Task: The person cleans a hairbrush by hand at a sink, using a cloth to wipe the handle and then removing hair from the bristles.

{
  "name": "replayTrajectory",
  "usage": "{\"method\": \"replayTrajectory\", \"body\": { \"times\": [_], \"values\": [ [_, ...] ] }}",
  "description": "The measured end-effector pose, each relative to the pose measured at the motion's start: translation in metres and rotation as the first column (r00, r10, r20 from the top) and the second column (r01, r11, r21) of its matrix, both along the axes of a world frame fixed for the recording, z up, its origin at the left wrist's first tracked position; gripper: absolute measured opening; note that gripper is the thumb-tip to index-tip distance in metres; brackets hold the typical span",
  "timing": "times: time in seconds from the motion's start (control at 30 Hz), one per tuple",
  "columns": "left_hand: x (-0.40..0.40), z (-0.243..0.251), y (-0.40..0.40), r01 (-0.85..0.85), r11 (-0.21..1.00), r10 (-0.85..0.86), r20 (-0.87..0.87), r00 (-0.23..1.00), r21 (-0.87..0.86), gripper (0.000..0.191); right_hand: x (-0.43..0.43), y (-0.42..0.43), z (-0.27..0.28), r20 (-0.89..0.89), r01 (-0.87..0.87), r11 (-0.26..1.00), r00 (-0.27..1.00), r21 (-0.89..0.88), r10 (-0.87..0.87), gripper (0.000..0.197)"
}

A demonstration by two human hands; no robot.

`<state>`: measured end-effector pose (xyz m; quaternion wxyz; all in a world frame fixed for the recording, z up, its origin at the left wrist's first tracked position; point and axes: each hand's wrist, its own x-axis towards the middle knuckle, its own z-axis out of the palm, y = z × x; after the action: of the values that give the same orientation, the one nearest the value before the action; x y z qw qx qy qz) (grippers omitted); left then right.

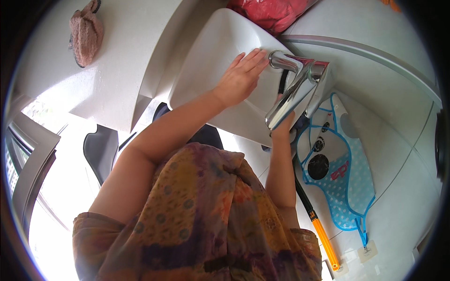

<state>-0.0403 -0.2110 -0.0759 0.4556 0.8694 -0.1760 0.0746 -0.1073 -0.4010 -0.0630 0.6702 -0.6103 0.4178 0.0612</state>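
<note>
My left hand [242, 77] reaches over the white washbasin [207, 59], palm down with its fingers stretched out. Nothing shows in its grasp, and its fingertips are close to the spout of the chrome mixer tap [291, 95]. Most of my right hand [284, 128] is hidden behind the tap's long lever. A slim black handle-like piece [283, 81] shows in the basin just beyond that hand. Whether my right hand grips it is not visible.
A red plastic bag [274, 14] lies behind the basin. On the right, a blue dotted apron [358, 175] and a pole with an orange end [325, 242] hang at the tiled wall, below a metal rail [372, 58]. A pink cloth [86, 38] lies on the white surface at left.
</note>
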Motion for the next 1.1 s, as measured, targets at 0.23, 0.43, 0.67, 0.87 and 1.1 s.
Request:
{"method": "replayTrajectory", "body": {
  "times": [0.23,0.43,0.67,0.87,1.1],
  "values": [
    [-0.05,-0.038,0.021,0.012,0.996,-0.027,-0.172,0.985,-0.091,0.033,-0.022,0.005,0.001,-0.269,-0.546,0.244,0.694,-0.801,0.667,0.026],
    [-0.028,-0.022,0.019,-0.06,0.994,0.04,-0.208,0.977,-0.087,0.029,0.053,-0.072,-0.057,0.007,-0.388,0.353,0.663,-0.851,0.748,0.027],
    [-0.047,-0.025,0.036,-0.137,0.989,0.122,-0.206,0.971,-0.063,0.03,0.075,-0.039,-0.022,-0.227,-0.363,-0.028,0.52,-0.931,0.823,0.025],
    [-0.051,-0.028,0.045,-0.167,0.985,0.156,-0.208,0.966,-0.038,0.03,0.033,-0.062,-0.055,-0.546,-0.459,-0.33,0.496,-0.825,0.674,0.015],
    [-0.064,-0.013,0.054,-0.125,0.992,0.118,-0.204,0.972,-0.022,0.031,0.048,-0.042,-0.076,-0.608,-0.823,0.075,0.475,-0.564,0.636,0.036]
  ]
}}
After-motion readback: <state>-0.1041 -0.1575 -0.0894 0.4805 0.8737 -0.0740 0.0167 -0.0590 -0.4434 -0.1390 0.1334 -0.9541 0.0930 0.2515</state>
